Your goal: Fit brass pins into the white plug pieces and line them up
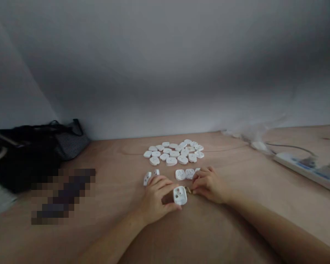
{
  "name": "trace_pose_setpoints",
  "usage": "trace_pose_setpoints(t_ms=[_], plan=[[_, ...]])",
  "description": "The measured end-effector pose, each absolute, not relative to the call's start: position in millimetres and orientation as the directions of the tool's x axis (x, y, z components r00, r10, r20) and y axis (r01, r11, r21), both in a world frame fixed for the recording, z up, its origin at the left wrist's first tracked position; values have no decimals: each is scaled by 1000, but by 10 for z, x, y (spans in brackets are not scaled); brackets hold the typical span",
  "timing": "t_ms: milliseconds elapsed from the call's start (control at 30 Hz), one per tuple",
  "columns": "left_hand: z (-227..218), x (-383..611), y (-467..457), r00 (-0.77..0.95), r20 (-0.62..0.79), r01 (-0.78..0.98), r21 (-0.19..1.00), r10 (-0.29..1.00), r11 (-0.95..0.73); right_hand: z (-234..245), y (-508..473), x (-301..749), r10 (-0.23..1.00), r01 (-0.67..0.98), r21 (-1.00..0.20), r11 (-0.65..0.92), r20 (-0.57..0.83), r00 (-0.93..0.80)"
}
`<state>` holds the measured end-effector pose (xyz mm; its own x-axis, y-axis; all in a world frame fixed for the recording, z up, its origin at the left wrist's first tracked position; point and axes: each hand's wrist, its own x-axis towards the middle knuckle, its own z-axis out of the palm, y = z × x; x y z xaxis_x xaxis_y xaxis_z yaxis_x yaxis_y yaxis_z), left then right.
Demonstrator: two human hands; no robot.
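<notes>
Between the thumb and fingers of my left hand [156,201] is a white plug housing [180,195], tilted with its open inner side showing. Close to its right edge, my right hand [211,186] pinches a small brass piece [188,190]. Whether that piece touches the housing I cannot tell. Just beyond my hands lies a short row of similar white housings [180,175], its right end partly covered by my right fingers. Two more housings [147,178] stand on edge beyond my left fingers. Farther back, several white housings [171,161] are spread in a loose cluster.
A black bag [24,156] sits at the left on the wooden table [112,161]. Nearer, a dark long object [64,196] is blurred out. On the right are a white power strip [288,161] with plugs and cables and a clear plastic bag [257,135] by the wall.
</notes>
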<state>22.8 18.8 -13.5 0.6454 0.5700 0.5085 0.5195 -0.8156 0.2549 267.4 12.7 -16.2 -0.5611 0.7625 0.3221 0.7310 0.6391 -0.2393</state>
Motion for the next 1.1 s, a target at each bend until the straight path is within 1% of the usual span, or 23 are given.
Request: trace_pose_setpoints(t_ms=[100,167,300,367,433,533,600,667,800,933,1100], plan=[[-134,233,190,651,503,518,253,568,-817,-171,113,2651,769,739,-244,629,337,-543],[-144,232,196,656,503,513,250,563,-821,-181,108,2637,766,727,-278,628,387,-513],[-173,221,210,668,507,497,242,545,-834,-175,82,2592,711,622,-374,688,521,-473],[-188,214,217,670,514,494,228,535,-839,-149,45,2551,699,572,-417,707,538,-471],[-198,207,221,673,524,492,209,522,-845,-122,-4,2498,734,524,-517,677,526,-429],[-197,203,216,670,528,502,197,522,-842,-117,-71,2415,837,390,-743,544,444,-320],[-190,204,210,667,528,511,188,525,-839,-140,-93,2373,878,309,-828,468,394,-272],[-190,206,209,661,534,518,184,528,-835,-174,-97,2349,879,302,-830,468,405,-250],[-219,213,221,648,564,507,181,511,-843,-243,-85,2330,839,357,-759,544,499,-217],[-223,219,209,654,547,517,182,523,-836,-295,-96,2302,826,418,-716,559,527,-201],[-170,226,177,667,527,512,189,527,-838,-308,-119,2287,756,535,-565,628,606,-248]])
